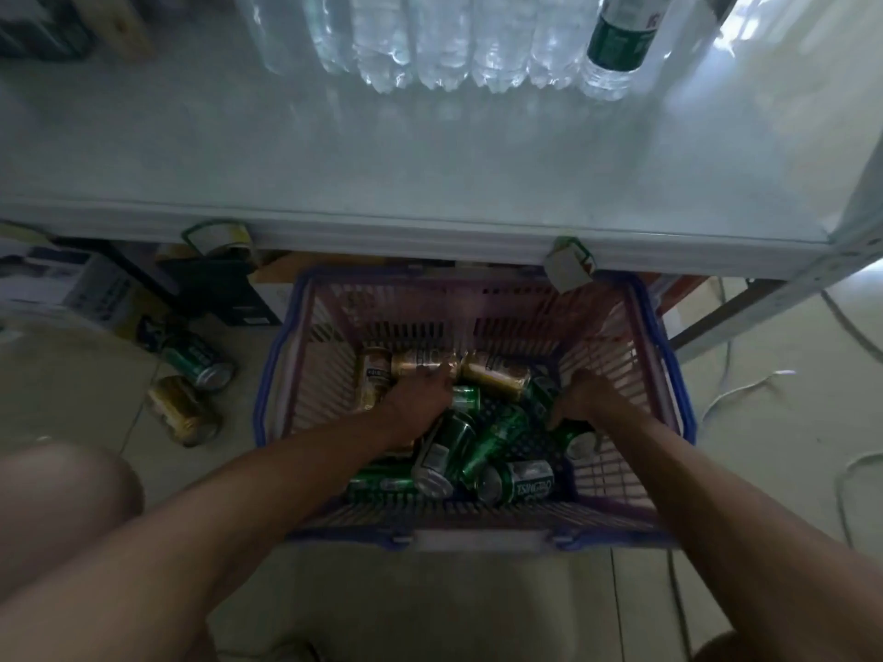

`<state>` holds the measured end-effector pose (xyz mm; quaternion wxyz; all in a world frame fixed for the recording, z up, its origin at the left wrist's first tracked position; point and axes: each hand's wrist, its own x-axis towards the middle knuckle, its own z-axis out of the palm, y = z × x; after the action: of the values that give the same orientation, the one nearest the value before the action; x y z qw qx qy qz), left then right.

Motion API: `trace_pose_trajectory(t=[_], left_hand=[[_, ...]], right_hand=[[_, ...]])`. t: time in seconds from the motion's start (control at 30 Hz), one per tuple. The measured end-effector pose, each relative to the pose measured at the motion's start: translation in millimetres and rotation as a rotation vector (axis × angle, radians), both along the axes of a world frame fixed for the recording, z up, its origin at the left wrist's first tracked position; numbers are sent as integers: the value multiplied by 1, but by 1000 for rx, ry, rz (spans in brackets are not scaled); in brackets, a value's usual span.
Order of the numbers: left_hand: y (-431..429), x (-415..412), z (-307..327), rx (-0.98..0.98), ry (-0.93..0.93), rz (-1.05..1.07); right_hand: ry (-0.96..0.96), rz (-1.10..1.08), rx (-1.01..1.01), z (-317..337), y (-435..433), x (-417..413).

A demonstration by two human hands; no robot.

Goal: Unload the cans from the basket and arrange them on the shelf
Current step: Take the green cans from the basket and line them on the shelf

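Note:
A pink basket with a blue rim stands on the floor below the white shelf. Inside lie several green cans and gold cans in a heap. My left hand reaches into the basket and its fingers curl over a gold can at the far side. My right hand is down among the green cans at the right, fingers curled round a green can that is mostly hidden.
Clear water bottles stand in a row at the back of the shelf. A green can and a gold can lie on the floor left of the basket. Boxes sit under the shelf; white cables trail at right.

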<state>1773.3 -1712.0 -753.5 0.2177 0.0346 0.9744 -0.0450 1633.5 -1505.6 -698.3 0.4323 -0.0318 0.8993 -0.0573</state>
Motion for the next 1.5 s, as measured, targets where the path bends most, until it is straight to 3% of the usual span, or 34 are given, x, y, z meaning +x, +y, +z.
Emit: trace_pose_trajectory(t=[0.17,0.4,0.67,0.83,0.93,1.1,1.23,1.5], left_hand=[[-27,-2,20,251,26,200],[-55,4,36,400,126,186],[-85,5,120,591,220,105],[-114,25,162,643,103,89],[-119,32,198,647,64,87],[-123,26,262,924,266,140],[-140,8,288,1098,561,294],[-171,-52,257,1161,971,703]], right_hand=[[32,-41,-101,42,9,-3],[64,-82,-363,100,17,-7],[-140,16,-528,152,20,-11],[-266,127,-700,194,29,-13],[-298,73,-862,208,35,-16],[-294,3,-1125,211,29,-23],[-307,-77,-1304,215,-3,-27],[-130,-211,-1584,212,-78,-22]])
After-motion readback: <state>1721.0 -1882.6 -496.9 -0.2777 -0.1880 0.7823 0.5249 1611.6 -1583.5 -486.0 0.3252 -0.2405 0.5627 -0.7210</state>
